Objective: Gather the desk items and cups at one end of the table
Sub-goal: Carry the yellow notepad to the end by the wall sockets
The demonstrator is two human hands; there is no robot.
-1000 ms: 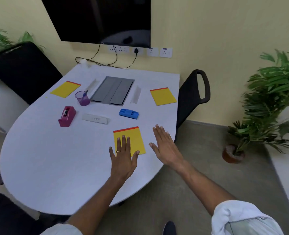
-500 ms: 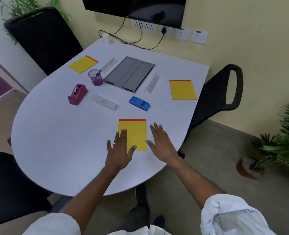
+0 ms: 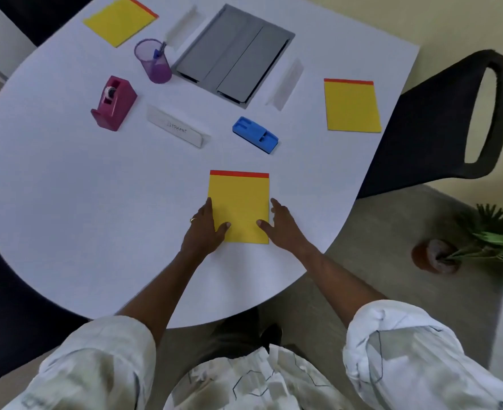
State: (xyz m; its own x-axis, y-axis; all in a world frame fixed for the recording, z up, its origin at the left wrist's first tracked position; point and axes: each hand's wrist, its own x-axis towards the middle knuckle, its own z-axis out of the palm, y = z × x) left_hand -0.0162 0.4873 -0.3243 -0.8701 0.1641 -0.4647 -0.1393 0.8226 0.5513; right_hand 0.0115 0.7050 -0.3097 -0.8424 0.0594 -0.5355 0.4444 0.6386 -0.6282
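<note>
White table (image 3: 67, 202): yellow notepad (image 3: 240, 202), red top strip, flat.

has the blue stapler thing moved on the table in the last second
No. The blue holder keeps its spot between the white name plate and the right yellow pad; only the camera shifted.

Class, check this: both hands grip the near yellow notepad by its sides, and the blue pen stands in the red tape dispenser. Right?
Not quite. The head view shows the blue pen standing in the purple cup, not the red tape dispenser. The left hand and right hand do grip the near yellow notepad by its sides.
</note>
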